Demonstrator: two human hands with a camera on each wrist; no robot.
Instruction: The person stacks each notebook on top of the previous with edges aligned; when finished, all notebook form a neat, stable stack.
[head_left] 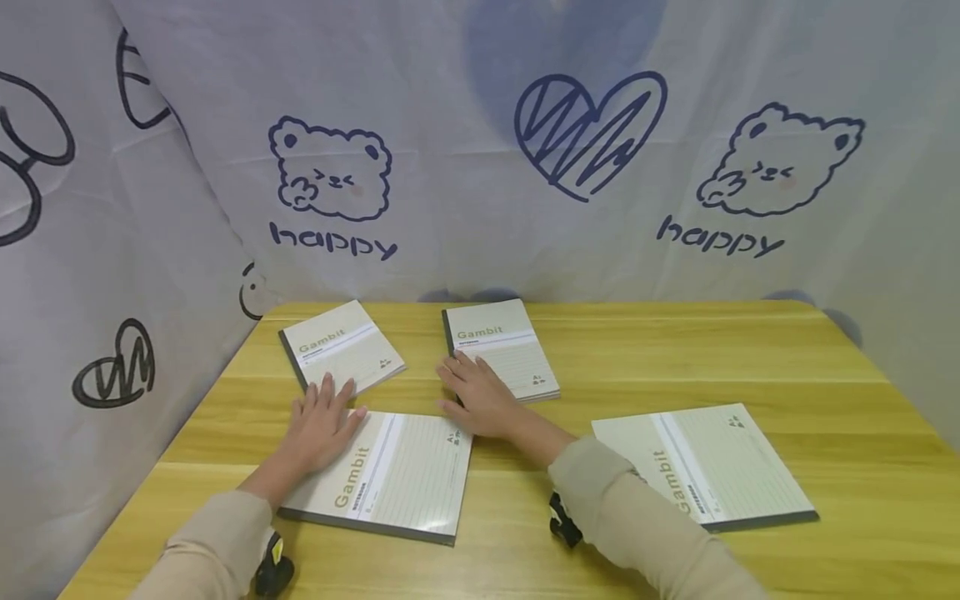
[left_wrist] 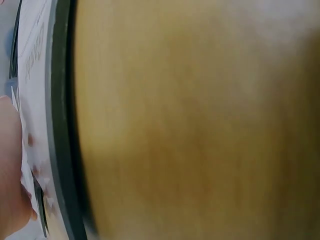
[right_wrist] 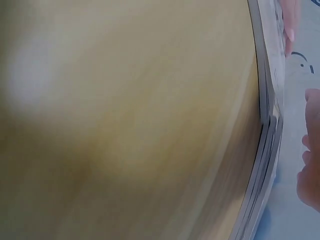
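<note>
In the head view my left hand [head_left: 321, 429], fingers spread, lies over the upper left corner of the front left notebook [head_left: 420, 467]. Its fingertips reach the lower edge of the back left notebook [head_left: 345, 342]. My right hand [head_left: 480, 396] is over the lower left part of the back middle notebook [head_left: 498, 333], its fingers loosely bent and its palm hidden. Both hands appear only partly in the wrist views, the left hand [left_wrist: 10, 175] at the left edge and the right hand [right_wrist: 312, 155] at the right edge. Neither hand grips anything.
A further Gambit notebook [head_left: 750, 467] lies at the right, partly covered by my right sleeve [head_left: 637, 517]. The notebooks lie flat on a wood-grain table [head_left: 750, 358]. A printed white curtain [head_left: 450, 167] hangs behind the table and along its left side.
</note>
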